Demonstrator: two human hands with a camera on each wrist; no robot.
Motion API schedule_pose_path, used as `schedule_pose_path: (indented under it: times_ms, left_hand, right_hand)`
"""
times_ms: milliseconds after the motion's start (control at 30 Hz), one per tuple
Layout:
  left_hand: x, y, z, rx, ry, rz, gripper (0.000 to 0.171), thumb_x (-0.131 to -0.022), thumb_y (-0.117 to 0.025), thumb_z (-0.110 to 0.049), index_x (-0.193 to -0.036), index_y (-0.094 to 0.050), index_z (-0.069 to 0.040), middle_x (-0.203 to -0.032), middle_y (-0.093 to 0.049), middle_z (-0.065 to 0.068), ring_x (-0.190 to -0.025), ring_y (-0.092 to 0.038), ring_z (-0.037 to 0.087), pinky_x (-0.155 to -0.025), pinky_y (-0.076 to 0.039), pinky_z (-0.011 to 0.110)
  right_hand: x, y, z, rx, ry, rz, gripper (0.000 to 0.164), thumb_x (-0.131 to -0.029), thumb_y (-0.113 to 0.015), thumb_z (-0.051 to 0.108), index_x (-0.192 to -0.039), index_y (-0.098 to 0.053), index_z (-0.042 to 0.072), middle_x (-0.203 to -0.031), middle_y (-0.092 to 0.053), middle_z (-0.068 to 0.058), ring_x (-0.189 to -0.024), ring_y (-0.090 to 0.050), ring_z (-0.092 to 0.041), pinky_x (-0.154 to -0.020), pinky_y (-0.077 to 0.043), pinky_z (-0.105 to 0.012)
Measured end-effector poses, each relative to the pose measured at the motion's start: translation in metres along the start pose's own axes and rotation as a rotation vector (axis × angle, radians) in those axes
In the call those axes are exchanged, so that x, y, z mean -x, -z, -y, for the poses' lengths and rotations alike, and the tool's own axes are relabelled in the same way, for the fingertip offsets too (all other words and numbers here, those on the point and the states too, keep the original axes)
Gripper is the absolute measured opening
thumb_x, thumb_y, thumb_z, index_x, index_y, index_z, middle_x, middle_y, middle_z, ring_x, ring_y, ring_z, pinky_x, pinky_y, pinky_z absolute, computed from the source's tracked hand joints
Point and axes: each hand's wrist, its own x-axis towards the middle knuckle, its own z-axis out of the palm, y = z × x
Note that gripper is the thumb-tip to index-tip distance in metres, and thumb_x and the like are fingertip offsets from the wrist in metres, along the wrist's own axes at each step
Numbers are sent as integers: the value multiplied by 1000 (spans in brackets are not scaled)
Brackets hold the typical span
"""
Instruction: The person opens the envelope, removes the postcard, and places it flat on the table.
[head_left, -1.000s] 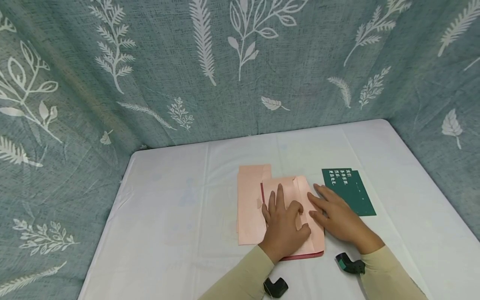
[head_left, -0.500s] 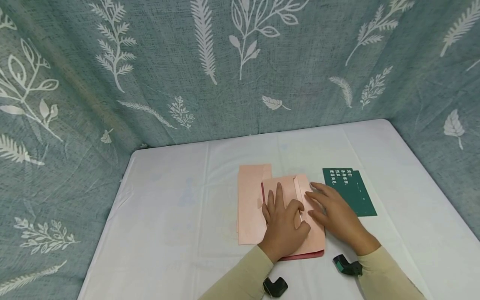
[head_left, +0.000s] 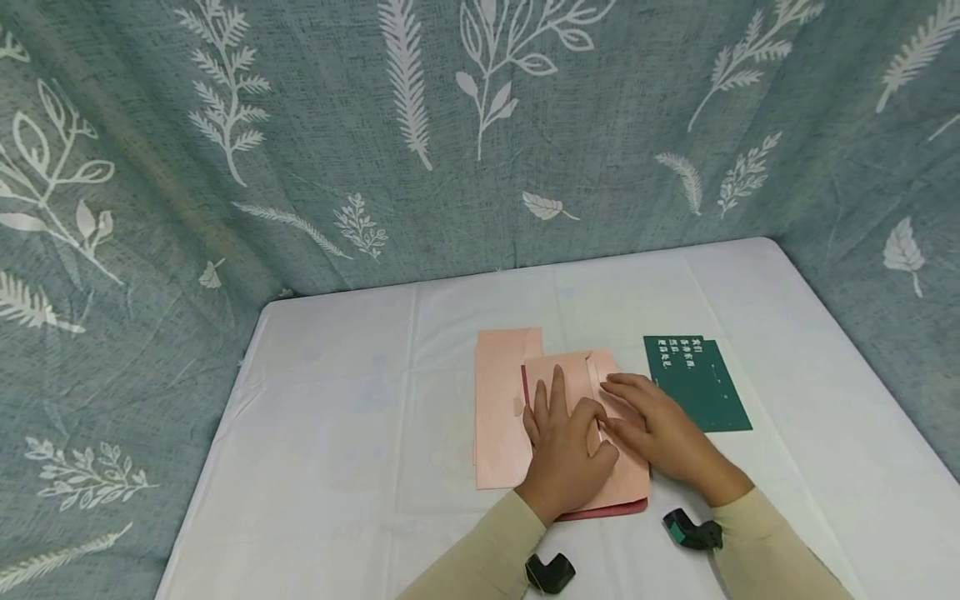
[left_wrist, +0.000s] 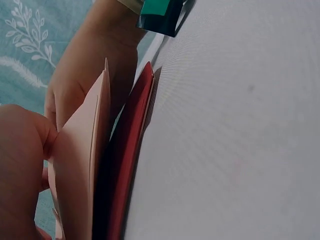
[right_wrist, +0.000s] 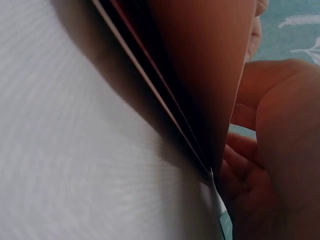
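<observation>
A pale pink envelope (head_left: 626, 475) lies with its flap side up, and a red layer (head_left: 615, 508) shows along its lower and left edges. In the left wrist view, a dark gap parts the pink paper (left_wrist: 75, 165) from the red layer (left_wrist: 127, 150). My left hand (head_left: 566, 458) rests on the envelope, two fingers straight and the index finger bent at the flap's edge. From the right, my right hand (head_left: 660, 425) touches the flap with loosely bent fingers, its fingertips beside the left index finger.
Another pink envelope (head_left: 498, 408) lies partly under the left side of the worked one. Dark green cards (head_left: 697, 392) with white lettering overlap at the right. A white cloth covers the table (head_left: 337, 433), and a leaf-patterned curtain (head_left: 450, 208) hangs behind it.
My right hand has slid left across the flap until its fingertips are close beside the left index finger. The left hand and the envelope have hardly moved.
</observation>
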Motion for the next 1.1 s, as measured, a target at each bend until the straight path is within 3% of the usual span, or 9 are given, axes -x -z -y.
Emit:
schedule_pose_path:
  times_ms: [300, 700, 1100]
  left_hand:
    - [0, 1, 0, 3, -7, -3, 11, -92, -62, -23, -102, -59, -21, -177, -13, 26, -159, -6, 56, -114, -7, 84]
    - [-1, 1, 1, 11, -2, 17, 15, -92, -60, -24, -106, -61, -20, -178, -10, 23, -160, -4, 54, -114, -6, 84]
    - [-1, 1, 1, 30, 3, 23, 15, -90, -59, -22, -105, -62, -20, -179, -9, 23, -161, -2, 53, -114, -4, 84]
  right_hand:
    - [1, -2, -8, -52, 46, 51, 55, -103, -77, 20, -154, -60, 6, -165, -44, -16, -153, -34, -47, -113, -32, -74]
    - [2, -5, -9, 43, 69, 80, 67, -100, -81, 23, -160, -55, 9, -173, -32, -16, -154, -27, -48, -112, -29, -77]
    - [1, -6, -6, 76, 51, 102, 66, -100, -81, 30, -159, -57, 9, -176, -27, -17, -155, -26, -47, -115, -20, -78]
